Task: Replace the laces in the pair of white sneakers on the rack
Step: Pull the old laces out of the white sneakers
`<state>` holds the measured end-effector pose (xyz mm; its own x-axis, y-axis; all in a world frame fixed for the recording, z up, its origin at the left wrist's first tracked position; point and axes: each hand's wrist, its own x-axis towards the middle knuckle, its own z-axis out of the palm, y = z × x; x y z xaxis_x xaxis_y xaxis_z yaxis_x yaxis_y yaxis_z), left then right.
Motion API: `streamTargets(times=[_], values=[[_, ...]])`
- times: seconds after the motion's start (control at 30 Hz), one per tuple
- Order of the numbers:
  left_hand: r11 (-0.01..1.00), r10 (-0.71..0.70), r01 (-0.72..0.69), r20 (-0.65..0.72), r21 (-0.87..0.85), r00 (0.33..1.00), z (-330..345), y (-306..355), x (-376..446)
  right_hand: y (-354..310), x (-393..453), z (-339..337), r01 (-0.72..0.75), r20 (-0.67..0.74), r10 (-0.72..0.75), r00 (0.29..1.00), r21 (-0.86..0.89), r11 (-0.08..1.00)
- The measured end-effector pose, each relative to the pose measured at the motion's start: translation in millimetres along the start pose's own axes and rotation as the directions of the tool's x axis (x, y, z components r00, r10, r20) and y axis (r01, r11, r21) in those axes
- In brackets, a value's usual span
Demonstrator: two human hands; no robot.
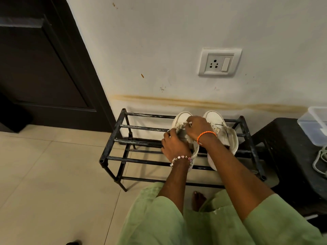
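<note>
Nearest the camera, green sleeves and the lap of a green garment fill the bottom edge, with a bare foot (198, 200) showing between them on the tiled floor. Both forearms reach forward to the black metal rack (113, 138), which stands against the wall.

The left hand (174, 145), with a beaded bracelet at the wrist, lies over the near part of the left sneaker (182, 118) and covers most of it; its fingers curl round a pale strand at the shoe's outer side, seemingly the lace (179, 127), though the strand is too thin to follow. The right hand (197, 127), with an orange thread band at the wrist, sits just beyond, over the same shoe's eyelets, fingertips pinched on the lace there. The two hands are close together, almost touching.

The right sneaker (216, 121) stands just beside it on the top bars; the right forearm crosses its heel.

To the right, a dark stool (290, 156) carries a clear plastic box (315, 124), cut off by the frame. On the wall beyond sits a socket plate (219, 62).
</note>
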<state>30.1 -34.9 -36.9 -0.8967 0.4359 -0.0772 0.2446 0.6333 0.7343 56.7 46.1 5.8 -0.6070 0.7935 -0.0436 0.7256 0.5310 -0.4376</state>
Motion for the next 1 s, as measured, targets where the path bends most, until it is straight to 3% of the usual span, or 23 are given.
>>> streamTargets(times=[0.07,0.17,0.4,0.47,0.57,0.7,0.73,0.77,0.8,0.87,0.9,1.0], values=[[1.0,-0.002,0.002,-0.004,-0.007,1.0,0,1,0,0,-5,5,0.026,0.084,-0.01,0.996,-0.193,0.981],[1.0,-0.006,0.005,-0.016,-0.015,1.0,0,2,0,-1,-12,5,0.053,0.066,-0.038,0.997,-0.238,0.97],[1.0,-0.009,0.008,0.025,0.029,1.0,-3,2,0,12,-33,2,-0.016,-0.156,0.052,0.986,0.229,0.973],[1.0,-0.009,0.009,0.026,0.022,1.0,-3,3,0,12,-35,-2,-0.04,-0.182,0.152,0.972,0.507,0.861],[1.0,-0.005,0.005,0.011,0.015,1.0,-1,2,-1,7,-36,-15,0.0,-0.19,0.277,0.942,0.825,0.565],[1.0,-0.006,0.006,0.01,0.019,1.0,-1,1,-1,-3,-21,-29,-0.044,-0.019,0.285,0.958,0.977,0.211],[1.0,-0.009,0.008,0.013,0.02,1.0,0,2,-1,-5,-16,-29,-0.049,0.0,0.278,0.961,0.984,0.17],[1.0,-0.01,0.01,0.013,0.02,1.0,0,2,-1,-6,-13,-26,-0.044,-0.025,0.284,0.959,0.971,0.235],[1.0,-0.011,0.011,0.01,0.021,1.0,0,3,0,-7,-10,-23,-0.017,-0.101,0.261,0.96,0.91,0.414],[1.0,-0.013,0.013,0.005,0.026,1.0,0,2,0,-7,-9,-16,0.073,-0.216,0.064,0.974,0.572,0.817],[1.0,-0.013,0.013,0.005,0.029,1.0,1,2,1,-6,-9,-13,0.119,-0.202,-0.046,0.978,0.364,0.924],[1.0,-0.016,0.016,0.001,0.023,1.0,1,2,1,-7,-7,-8,0.117,0.003,-0.117,0.993,-0.144,0.983]])
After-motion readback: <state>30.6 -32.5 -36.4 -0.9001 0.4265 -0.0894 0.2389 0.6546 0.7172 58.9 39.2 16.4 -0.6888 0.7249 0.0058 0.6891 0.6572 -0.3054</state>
